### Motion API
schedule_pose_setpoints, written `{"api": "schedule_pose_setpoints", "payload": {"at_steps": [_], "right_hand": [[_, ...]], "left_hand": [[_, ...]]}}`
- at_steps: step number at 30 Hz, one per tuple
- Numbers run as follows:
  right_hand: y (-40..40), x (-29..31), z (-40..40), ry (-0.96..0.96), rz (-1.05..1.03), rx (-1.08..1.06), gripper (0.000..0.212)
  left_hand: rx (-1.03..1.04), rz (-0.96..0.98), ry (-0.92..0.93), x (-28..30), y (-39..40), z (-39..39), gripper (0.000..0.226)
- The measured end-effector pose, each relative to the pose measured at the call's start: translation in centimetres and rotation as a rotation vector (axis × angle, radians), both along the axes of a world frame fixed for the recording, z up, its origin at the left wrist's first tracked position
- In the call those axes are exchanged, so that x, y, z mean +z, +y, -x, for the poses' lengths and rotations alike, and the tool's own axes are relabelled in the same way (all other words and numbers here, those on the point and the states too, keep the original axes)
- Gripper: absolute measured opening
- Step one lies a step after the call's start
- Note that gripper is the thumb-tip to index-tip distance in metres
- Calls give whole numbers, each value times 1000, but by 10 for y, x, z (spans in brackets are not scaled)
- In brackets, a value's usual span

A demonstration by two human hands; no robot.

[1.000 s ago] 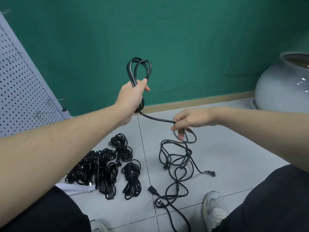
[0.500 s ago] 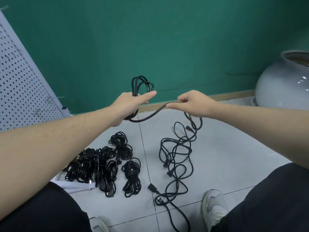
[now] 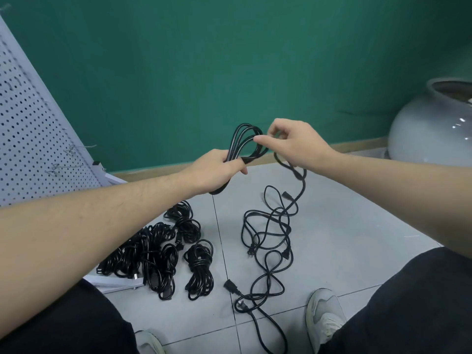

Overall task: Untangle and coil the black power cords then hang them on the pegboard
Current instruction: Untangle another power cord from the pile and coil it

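Observation:
My left hand (image 3: 213, 172) grips a bunch of black cord loops (image 3: 246, 143) that stick up above its fingers. My right hand (image 3: 293, 143) pinches the same cord at the top of the loops, right beside my left hand. From my right hand the cord hangs down into a loose tangle of black cords (image 3: 270, 238) with several plugs on the floor tiles. Several coiled black cords (image 3: 163, 251) lie in a pile on the floor at the left. The white pegboard (image 3: 28, 139) with wire hooks (image 3: 74, 149) leans at the far left.
A green wall runs behind with a wooden skirting strip. A large grey ceramic pot (image 3: 431, 123) stands at the right. My knees in black trousers and my grey shoes (image 3: 323, 315) frame the bottom of the view. A white sheet (image 3: 112, 283) lies under the coiled pile.
My right hand rose and moved left, laying another length of cord over the loops that my left hand holds. The tangle on the floor shifted slightly as cord was drawn up.

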State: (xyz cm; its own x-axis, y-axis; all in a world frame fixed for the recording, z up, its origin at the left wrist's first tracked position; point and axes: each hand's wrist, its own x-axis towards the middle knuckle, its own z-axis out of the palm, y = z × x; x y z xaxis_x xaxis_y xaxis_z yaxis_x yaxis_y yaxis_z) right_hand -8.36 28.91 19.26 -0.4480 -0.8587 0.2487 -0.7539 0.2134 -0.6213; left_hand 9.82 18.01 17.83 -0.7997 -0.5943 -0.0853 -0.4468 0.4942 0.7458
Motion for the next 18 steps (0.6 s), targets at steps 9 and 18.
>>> {"api": "schedule_pose_setpoints", "payload": {"at_steps": [9,18], "right_hand": [[-1,3,5,-397,86,34,22],[-9,1,-14,-849,230,77,33]], "left_hand": [[-18,-122,60,-4,-2,-1,34],[-47,-212,223,-2,5,5,43]]}}
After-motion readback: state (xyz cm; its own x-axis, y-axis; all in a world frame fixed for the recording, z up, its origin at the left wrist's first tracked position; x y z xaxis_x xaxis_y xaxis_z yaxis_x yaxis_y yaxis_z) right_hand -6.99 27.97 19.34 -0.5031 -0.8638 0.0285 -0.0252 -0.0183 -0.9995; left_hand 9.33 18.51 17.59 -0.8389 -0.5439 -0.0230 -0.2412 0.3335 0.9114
